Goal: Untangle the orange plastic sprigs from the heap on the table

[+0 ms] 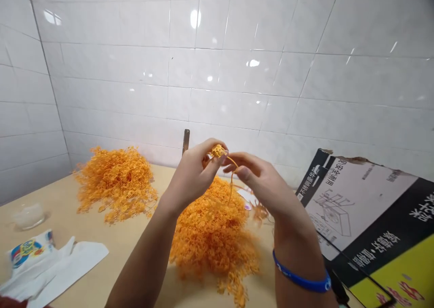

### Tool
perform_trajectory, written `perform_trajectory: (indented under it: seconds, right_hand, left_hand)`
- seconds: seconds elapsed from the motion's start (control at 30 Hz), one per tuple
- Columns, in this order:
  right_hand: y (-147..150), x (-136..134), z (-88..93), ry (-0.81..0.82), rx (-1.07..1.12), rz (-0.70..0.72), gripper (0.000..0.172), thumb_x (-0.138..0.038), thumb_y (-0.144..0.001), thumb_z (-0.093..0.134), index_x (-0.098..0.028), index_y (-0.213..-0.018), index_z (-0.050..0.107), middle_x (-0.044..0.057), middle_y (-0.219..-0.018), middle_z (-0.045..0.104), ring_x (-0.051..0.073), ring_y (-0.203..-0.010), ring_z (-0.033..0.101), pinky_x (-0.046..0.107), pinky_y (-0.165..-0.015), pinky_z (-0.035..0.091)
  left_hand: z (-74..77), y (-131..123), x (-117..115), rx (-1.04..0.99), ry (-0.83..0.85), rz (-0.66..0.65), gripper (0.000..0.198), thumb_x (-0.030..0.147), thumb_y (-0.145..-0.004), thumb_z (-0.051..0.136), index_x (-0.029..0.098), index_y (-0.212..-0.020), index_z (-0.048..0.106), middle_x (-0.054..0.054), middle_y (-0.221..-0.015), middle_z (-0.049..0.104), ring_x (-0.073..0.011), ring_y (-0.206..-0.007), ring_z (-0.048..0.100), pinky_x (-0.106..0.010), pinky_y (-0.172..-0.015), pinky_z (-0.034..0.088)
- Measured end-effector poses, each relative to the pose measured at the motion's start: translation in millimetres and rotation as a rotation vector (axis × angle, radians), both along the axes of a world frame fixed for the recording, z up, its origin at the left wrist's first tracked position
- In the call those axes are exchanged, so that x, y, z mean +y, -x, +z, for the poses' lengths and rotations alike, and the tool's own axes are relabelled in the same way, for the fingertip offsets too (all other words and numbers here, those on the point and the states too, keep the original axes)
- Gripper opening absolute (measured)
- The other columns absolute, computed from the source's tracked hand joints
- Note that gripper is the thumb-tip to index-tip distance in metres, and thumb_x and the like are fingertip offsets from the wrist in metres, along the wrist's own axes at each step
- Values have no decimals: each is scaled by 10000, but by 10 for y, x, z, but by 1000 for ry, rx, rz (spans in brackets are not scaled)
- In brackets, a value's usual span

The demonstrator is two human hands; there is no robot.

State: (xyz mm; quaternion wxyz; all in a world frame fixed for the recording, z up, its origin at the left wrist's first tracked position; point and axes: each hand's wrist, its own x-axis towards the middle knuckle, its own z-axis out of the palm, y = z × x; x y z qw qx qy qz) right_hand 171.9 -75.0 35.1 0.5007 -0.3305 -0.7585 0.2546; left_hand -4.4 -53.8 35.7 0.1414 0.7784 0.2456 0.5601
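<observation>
Nearest, a blue wristband (303,281) circles the right wrist, just right of the near pile (214,233) of orange plastic sprigs on the tan table (118,240). Left of that pile lies a torn white wrapper (50,265), and beyond the wrapper a small clear cup (28,216) sits well to the pile's left.

Right of the pile a printed carton (373,222) leans, black, white and yellow.

Above the pile both hands meet. Left hand (191,174) pinches a small orange sprig (219,152) between thumb and fingertips, closed tight on its head. Right hand (262,179) has its fingers narrowed around the sprig's thin stem, which hangs down toward the pile; thumb and forefinger seem to touch the stem just beside the left fingertips.

Behind the pile and to its left lies a second pile (117,181), looser and wider, against the wall. Directly behind the hands a dark upright bar (186,141) stands before the white tile wall (237,73).
</observation>
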Motion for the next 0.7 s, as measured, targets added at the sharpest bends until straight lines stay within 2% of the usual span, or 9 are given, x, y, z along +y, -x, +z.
perform_trajectory:
  seconds: [0.07,0.13,0.23,0.33,0.5,0.6,0.7]
  right_hand:
    - [125,-8,-50,38,-3,50,383,-557,-917,531,-186,-951,621,56,-849,640,171,-734,608,291,-642,500]
    - [241,-24,-116,35,1,12,364,-472,-986,441,-190,-785,551,3,-690,553,124,-586,512,252,-535,426]
    - [347,-65,-203,-69,21,-44,412,-399,-1015,395,-194,-660,440,-22,-610,450,110,-564,427,246,-516,351]
    - [402,-98,-263,-129,69,13,413,-375,-1019,394,-196,-647,387,-39,-598,364,101,-549,354,248,-504,299]
    - [510,-85,-340,-166,91,-17,403,-306,-1017,391,-202,-637,306,-51,-589,289,97,-525,273,262,-482,232]
    - [578,-63,-365,-137,-11,-36,392,-287,-1010,374,-207,-638,280,-53,-574,291,96,-512,270,270,-480,219]
    - [612,-66,-366,-105,-55,-68,387,-300,-1005,360,-210,-639,272,-53,-569,287,99,-509,275,269,-481,221]
  left_hand:
    - [-34,7,-33,15,8,-24,136,306,-956,508,211,-903,590,12,-757,613,-99,-632,524,-226,-556,385]
    - [-68,9,-30,2,-4,-54,185,322,-964,497,200,-844,568,19,-703,565,-97,-622,494,-232,-570,381]
    - [-112,-5,39,-133,-30,-96,298,385,-978,458,189,-762,521,24,-663,472,-89,-581,414,-239,-546,348]
    - [-146,-29,141,-346,-4,-182,352,433,-970,457,188,-720,491,29,-643,417,-80,-527,352,-232,-497,319]
    - [-141,20,298,-554,184,-314,420,535,-910,521,184,-679,498,29,-592,398,-78,-484,353,-215,-438,296]
    - [-124,101,373,-689,233,-281,435,563,-892,531,187,-676,495,19,-593,443,-83,-484,398,-207,-423,307]
    - [-134,172,453,-686,168,-139,436,541,-906,524,179,-665,506,11,-592,475,-81,-493,420,-200,-437,337]
